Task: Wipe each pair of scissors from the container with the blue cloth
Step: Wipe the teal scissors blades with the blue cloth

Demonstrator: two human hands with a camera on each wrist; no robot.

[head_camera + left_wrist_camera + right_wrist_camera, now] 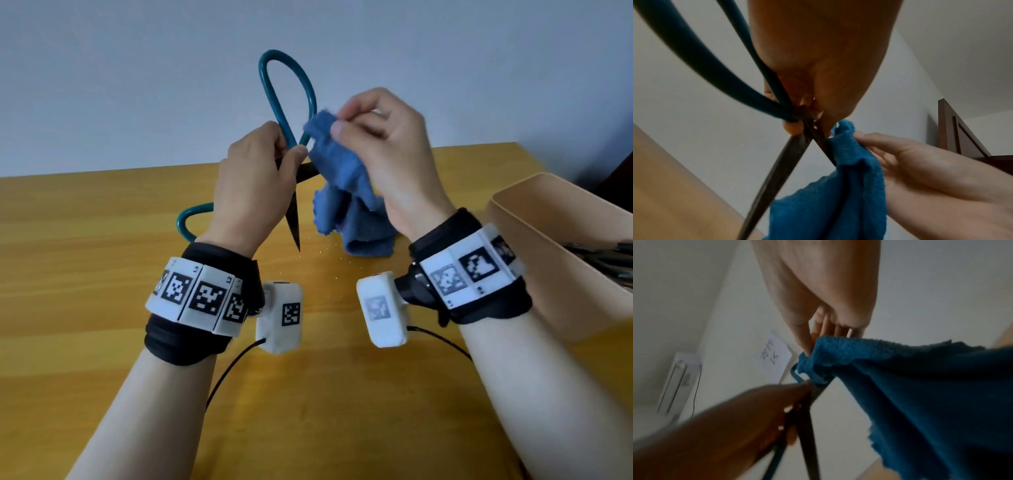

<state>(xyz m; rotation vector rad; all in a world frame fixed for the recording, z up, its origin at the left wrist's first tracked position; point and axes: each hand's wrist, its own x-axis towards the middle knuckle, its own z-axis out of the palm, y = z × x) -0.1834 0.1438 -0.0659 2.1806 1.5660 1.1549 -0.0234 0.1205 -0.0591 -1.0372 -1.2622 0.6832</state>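
Note:
My left hand (pixel 260 174) grips a large pair of scissors (pixel 287 102) at the pivot. Its teal loop handles spread wide, one rising toward the wall, the other (pixel 186 221) sticking out left behind my wrist. The blades are open: one dark blade (pixel 294 222) points down at the table, the other runs right into the blue cloth (pixel 342 192). My right hand (pixel 373 137) pinches the cloth's top fold around that blade beside the pivot; the rest of the cloth hangs to the table. The left wrist view shows the crossed blades (pixel 797 146) and cloth (pixel 838 186). The right wrist view shows the cloth (pixel 920 394).
A beige container (pixel 548 246) stands at the right edge of the wooden table (pixel 102 274), with dark scissor handles (pixel 603 255) showing inside. Small crumbs lie on the table below the blade tip. A pale wall rises behind the table.

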